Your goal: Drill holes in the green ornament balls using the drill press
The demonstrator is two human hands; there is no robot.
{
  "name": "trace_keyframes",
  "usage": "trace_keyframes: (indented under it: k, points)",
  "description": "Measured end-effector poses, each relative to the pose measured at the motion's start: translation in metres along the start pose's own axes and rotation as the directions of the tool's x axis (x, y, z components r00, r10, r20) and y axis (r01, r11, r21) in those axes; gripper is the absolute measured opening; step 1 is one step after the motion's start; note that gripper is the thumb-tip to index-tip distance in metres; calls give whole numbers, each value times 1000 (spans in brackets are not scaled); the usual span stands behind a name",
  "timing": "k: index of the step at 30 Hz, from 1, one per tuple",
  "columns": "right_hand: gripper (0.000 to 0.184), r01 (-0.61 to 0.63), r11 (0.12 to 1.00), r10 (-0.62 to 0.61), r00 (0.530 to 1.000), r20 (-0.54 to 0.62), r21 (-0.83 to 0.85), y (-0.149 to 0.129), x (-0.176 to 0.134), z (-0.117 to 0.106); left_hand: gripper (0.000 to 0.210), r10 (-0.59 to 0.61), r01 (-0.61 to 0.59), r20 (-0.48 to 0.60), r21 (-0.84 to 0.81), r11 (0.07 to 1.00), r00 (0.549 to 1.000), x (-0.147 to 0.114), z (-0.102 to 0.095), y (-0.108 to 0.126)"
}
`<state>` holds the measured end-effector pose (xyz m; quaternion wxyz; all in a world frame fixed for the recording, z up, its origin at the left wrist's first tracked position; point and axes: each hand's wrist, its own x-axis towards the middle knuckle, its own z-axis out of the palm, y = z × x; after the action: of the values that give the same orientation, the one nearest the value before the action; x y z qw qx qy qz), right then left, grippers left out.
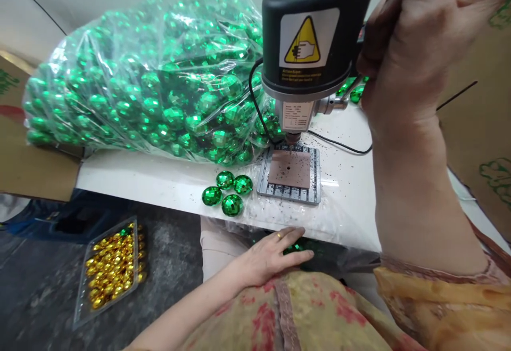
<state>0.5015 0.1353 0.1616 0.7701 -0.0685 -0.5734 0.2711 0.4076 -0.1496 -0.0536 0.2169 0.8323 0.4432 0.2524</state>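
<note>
My left hand (279, 252) lies in my lap at the table's front edge, fingers stretched and apart. Just beyond its fingers a shiny green faceted ball (294, 247) shows, partly hidden. My right hand (407, 37) is raised beside the black head of a small drill press (315, 37), its fingers curled around the end of the metal feed lever (351, 91), mostly hidden behind the hand. Below the drill bit, a brownish square pad (289, 169) with a dark hole sits on the grey slotted base (287, 194). Several green faceted balls (232, 205) lie left of the base.
A big clear plastic bag (159, 84) full of green balls fills the table's back left. Dark shavings (335, 154) and a black cable (347, 147) lie around the press. On the floor stands a clear tub (82, 308) of gold balls. Cardboard boxes (35, 172) flank the table.
</note>
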Motion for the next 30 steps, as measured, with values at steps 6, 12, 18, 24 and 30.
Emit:
trace_keyframes:
  k: [6,12,18,24,30]
  points:
    - [46,-126,986,127,992,0,-106,-20,-5,3,26,-82,186,-491,168,968,867,2,-16,-26]
    - [46,-128,986,127,992,-19,-106,-16,-2,4,33,-332,636,-622,361,682,709,35,-56,-52]
    - [54,24,999,-25,999,-20,-26,2,0,0,21,-513,661,-423,555,505,747,52,-71,-69]
    - [55,28,999,-27,999,-41,25,-6,-6,3,26,-390,601,-563,253,758,729,56,-79,-71]
    - [52,15,998,-18,998,-64,-55,-9,-8,4,49,-699,123,-577,-727,675,423,89,-73,-56]
